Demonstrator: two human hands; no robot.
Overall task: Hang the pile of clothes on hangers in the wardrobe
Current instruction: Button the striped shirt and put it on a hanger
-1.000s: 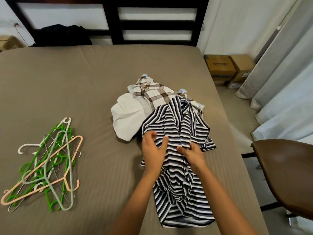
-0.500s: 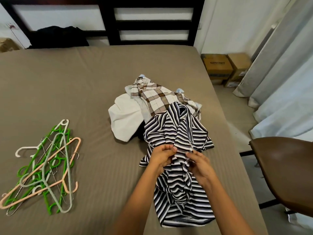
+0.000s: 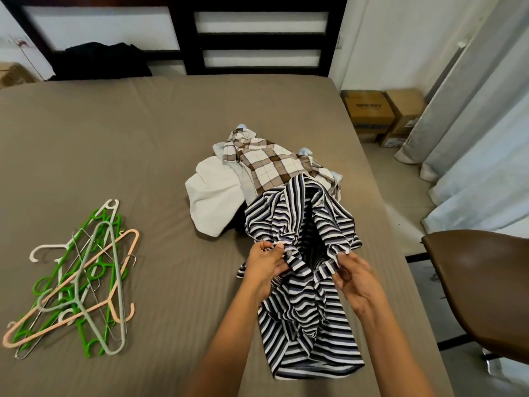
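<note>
The pile of clothes (image 3: pixel 266 179) lies on the bed (image 3: pixel 128 144), right of its middle, on a taupe sheet. Its nearest piece is a striped shirt (image 3: pixel 303 308), knit in black, white and grey bands, stretched from the heap toward the near edge of the bed; its hem lies closest, crumpled and partly folded under, and the cloth bunches in deep folds further up. Both hands work on its front opening; the left hand (image 3: pixel 264 267) has its grip pinched on one edge beside a small pale button, thumb and fingertips pressed on the cloth; the right hand (image 3: pixel 355 276) has its grip clamped on the opposite edge, where a stitched seam shows; between them the shirt gapes and its dark inside is visible. On the left of the bed, well apart from the clothes, lies a tangle of hangers (image 3: pixel 77 279): green, peach, pale grey-green and white plastic ones, with thin wire ones among them. To the right, off the bed, stands a brown chair (image 3: pixel 483 293). Behind the striped shirt, touching it, a cream garment (image 3: pixel 214 199) spreads to the left and a brown-and-white checked shirt (image 3: pixel 274 164) lies on top of the heap; scraps of pale blue cloth peek out at its far edge. Further off, cardboard boxes (image 3: pixel 372 113) sit on the floor beside grey curtains (image 3: pixel 469 116); a black garment (image 3: pixel 100 61) lies at the head of the bed against the dark headboard (image 3: pixel 257 41).
</note>
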